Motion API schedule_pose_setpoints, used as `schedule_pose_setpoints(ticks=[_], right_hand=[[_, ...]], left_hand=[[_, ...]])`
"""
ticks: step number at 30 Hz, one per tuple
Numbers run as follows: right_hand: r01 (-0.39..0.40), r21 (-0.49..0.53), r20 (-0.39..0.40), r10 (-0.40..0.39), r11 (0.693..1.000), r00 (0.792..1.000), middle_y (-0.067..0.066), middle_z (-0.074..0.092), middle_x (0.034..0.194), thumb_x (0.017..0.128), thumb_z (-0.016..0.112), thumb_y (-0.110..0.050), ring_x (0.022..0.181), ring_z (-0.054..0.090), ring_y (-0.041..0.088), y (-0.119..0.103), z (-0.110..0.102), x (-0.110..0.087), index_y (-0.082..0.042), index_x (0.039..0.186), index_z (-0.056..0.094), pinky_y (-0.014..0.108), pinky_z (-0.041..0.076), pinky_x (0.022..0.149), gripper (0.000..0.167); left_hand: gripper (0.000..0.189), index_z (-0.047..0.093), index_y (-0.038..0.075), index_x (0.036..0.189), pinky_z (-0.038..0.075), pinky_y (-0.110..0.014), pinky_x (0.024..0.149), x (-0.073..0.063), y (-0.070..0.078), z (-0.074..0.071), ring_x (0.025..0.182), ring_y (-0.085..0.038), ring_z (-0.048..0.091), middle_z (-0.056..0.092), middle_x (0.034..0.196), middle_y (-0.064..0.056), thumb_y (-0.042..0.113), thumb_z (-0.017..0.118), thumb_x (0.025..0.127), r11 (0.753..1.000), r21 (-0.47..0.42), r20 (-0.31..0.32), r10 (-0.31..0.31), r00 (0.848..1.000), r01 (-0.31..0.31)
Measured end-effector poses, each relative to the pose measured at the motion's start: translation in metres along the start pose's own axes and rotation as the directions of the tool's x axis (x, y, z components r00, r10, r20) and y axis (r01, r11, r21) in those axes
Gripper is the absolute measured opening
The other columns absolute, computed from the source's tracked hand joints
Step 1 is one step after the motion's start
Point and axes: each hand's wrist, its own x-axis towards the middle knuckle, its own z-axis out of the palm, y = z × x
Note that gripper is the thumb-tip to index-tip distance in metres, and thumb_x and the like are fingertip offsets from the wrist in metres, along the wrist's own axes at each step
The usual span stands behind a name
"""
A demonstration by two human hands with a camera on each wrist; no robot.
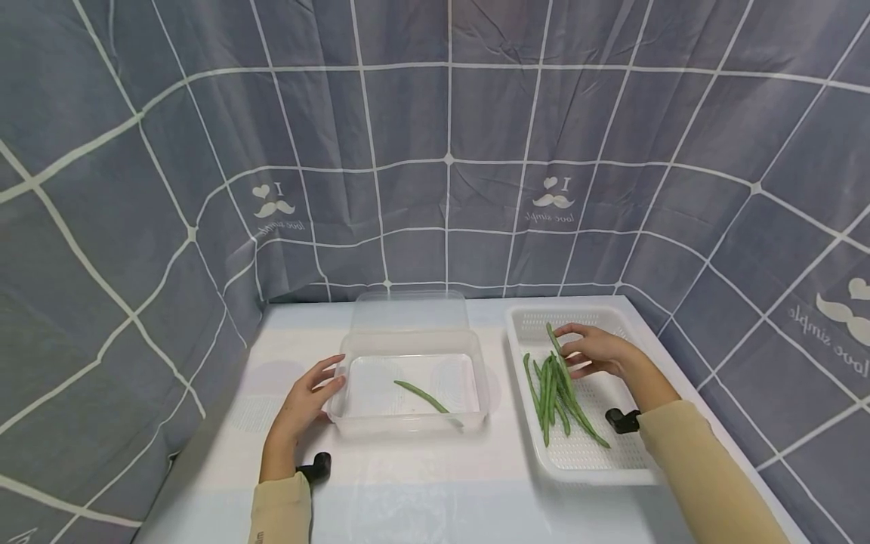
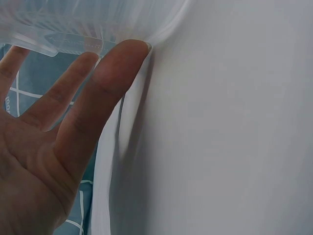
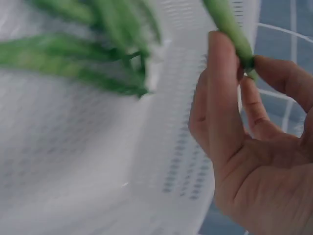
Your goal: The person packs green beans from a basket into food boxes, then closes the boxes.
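Clearly, right hand (image 1: 595, 350) pinches green bean (image 3: 227, 22) near one end, over white basket (image 1: 578, 475) at 3 o'clock of clear tub (image 1: 401, 424); loose beans (image 1: 547, 400) lie at 7 o'clock from that grip. Best lift straight, pinch light, so green bean neither snaps nor drags others. Left hand (image 1: 303, 397), unclenched, touches clear tub's 9 o'clock side; gentle steadying should suffice.

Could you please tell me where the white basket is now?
In the head view, the white basket sits on the right of the table, right of the clear container, with the right hand over it.
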Motion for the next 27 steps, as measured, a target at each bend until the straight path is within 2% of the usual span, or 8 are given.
schedule_pose_setpoints(ticks=[3, 7, 10, 16, 20, 23, 27], right_hand=[[0.044, 0.052, 0.021, -0.045, 0.998, 0.999, 0.005, 0.063, 0.108, 0.105, 0.061, -0.013, 0.094, 0.072, 0.014, -0.014, 0.001, -0.001, -0.006, 0.161, 0.034, 0.037, 0.064, 0.084, 0.062], [0.105, 0.073, 0.052, -0.109, 0.992, 0.993, 0.002, 0.059, 0.105, 0.106, 0.062, -0.014, 0.089, 0.067, 0.011, -0.034, 0.007, 0.0, -0.008, 0.162, 0.032, 0.039, 0.063, 0.087, 0.064], [0.134, 0.074, 0.075, -0.14, 0.988, 0.987, 0.006, 0.057, 0.113, 0.106, 0.062, -0.013, 0.092, 0.065, 0.013, -0.052, 0.018, 0.003, -0.009, 0.162, 0.032, 0.039, 0.063, 0.087, 0.064], [0.176, 0.072, 0.101, -0.183, 0.982, 0.978, 0.015, 0.047, 0.135, 0.105, 0.062, -0.012, 0.099, 0.062, 0.018, -0.088, 0.048, 0.014, -0.011, 0.161, 0.035, 0.039, 0.063, 0.087, 0.063], [0.204, 0.083, 0.12, -0.213, 0.975, 0.97, 0.018, 0.044, 0.143, 0.103, 0.064, -0.011, 0.103, 0.062, 0.02, -0.111, 0.072, 0.022, -0.013, 0.161, 0.038, 0.04, 0.064, 0.086, 0.063], [0.22, 0.089, 0.146, -0.231, 0.971, 0.962, 0.018, 0.048, 0.142, 0.102, 0.065, -0.01, 0.103, 0.064, 0.021, -0.124, 0.092, 0.028, -0.014, 0.158, 0.042, 0.041, 0.065, 0.086, 0.061], [0.225, 0.091, 0.187, -0.238, 0.97, 0.953, 0.015, 0.054, 0.131, 0.1, 0.066, -0.009, 0.1, 0.066, 0.021, -0.136, 0.119, 0.039, -0.016, 0.154, 0.048, 0.041, 0.065, 0.084, 0.057]], left_hand=[[0.057, 0.047, 0.03, 0.159, 0.063, -0.046, 0.083, -0.001, 0.001, 0.0, 0.151, -0.054, 0.041, 0.035, 0.169, -0.024, 0.039, 0.067, 0.106, 1.0, -0.002, -0.001, -0.003, 1.0, 0.003], [0.057, 0.047, 0.031, 0.159, 0.063, -0.046, 0.084, -0.002, 0.002, 0.0, 0.151, -0.053, 0.041, 0.035, 0.169, -0.023, 0.04, 0.066, 0.106, 1.0, -0.002, -0.004, -0.009, 1.0, 0.009], [0.056, 0.048, 0.032, 0.158, 0.063, -0.045, 0.083, -0.002, 0.002, -0.001, 0.152, -0.053, 0.04, 0.035, 0.17, -0.022, 0.04, 0.066, 0.106, 1.0, -0.003, -0.008, -0.013, 1.0, 0.013], [0.056, 0.048, 0.033, 0.158, 0.063, -0.043, 0.08, -0.001, 0.001, -0.001, 0.152, -0.054, 0.039, 0.035, 0.17, -0.023, 0.04, 0.066, 0.106, 1.0, 0.002, -0.009, -0.009, 1.0, 0.009], [0.056, 0.048, 0.032, 0.159, 0.063, -0.043, 0.08, -0.002, -0.001, -0.001, 0.152, -0.054, 0.039, 0.035, 0.17, -0.023, 0.04, 0.066, 0.106, 1.0, -0.003, -0.011, -0.01, 1.0, 0.01], [0.056, 0.048, 0.032, 0.158, 0.063, -0.042, 0.077, -0.002, -0.001, 0.0, 0.151, -0.054, 0.041, 0.036, 0.169, -0.023, 0.039, 0.067, 0.106, 1.0, -0.012, -0.014, -0.008, 1.0, 0.007], [0.056, 0.049, 0.031, 0.158, 0.062, -0.04, 0.073, -0.001, -0.001, 0.002, 0.15, -0.055, 0.043, 0.037, 0.168, -0.025, 0.037, 0.067, 0.106, 1.0, -0.004, -0.019, 0.005, 1.0, -0.005]])
